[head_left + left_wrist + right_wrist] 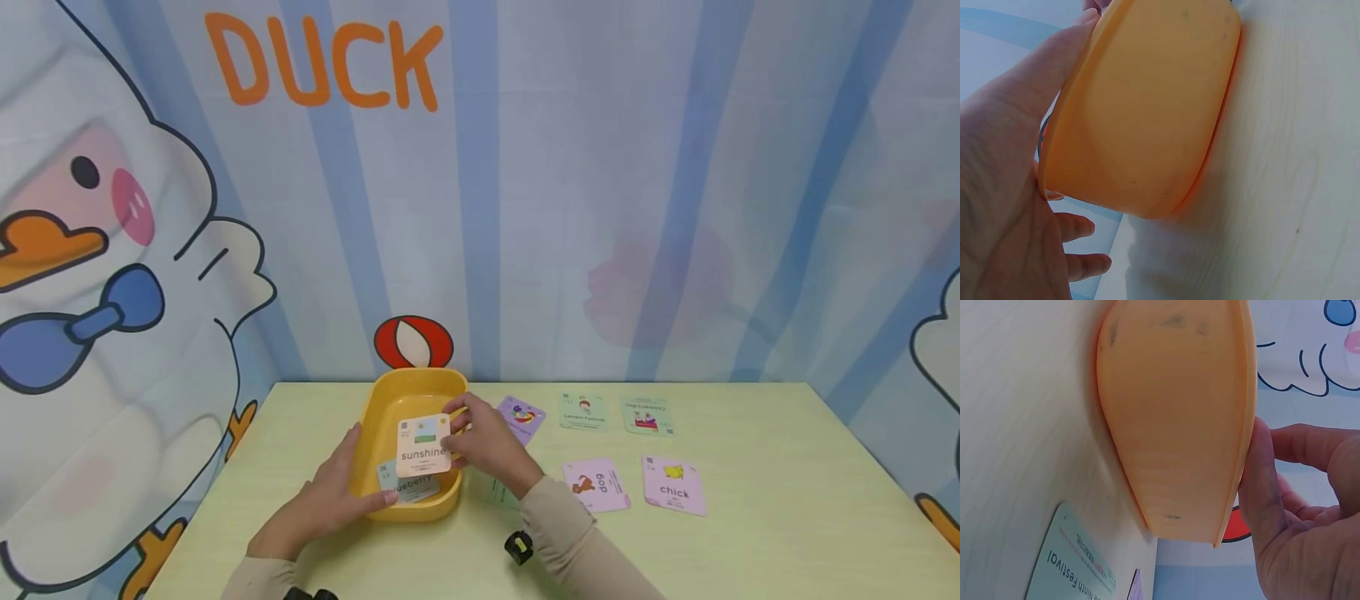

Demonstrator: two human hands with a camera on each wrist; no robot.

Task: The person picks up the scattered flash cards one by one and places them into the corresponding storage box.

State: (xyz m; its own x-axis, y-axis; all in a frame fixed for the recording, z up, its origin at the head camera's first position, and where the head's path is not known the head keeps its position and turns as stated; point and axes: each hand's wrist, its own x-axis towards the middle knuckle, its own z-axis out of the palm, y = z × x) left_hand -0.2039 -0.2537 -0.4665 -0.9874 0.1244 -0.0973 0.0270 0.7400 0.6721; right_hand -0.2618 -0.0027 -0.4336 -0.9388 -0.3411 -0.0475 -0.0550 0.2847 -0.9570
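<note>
A white card reading "sunshine", with a small landscape picture, is held above a yellow plastic tray. My right hand pinches its right edge between thumb and fingers. In the right wrist view the right thumb is beside the tray's rim, and the card is hidden. Lower in the tray lies a pale green "blueberry" card, partly covered by the sunshine card. My left hand rests against the tray's left side with its fingers extended, the thumb reaching over the near rim.
Right of the tray lie a purple card, a green "Lantern Festival" card, another green card, a pink "dog" card and a pink "chick" card. A green festival card is partly under my right forearm. A curtain hangs behind.
</note>
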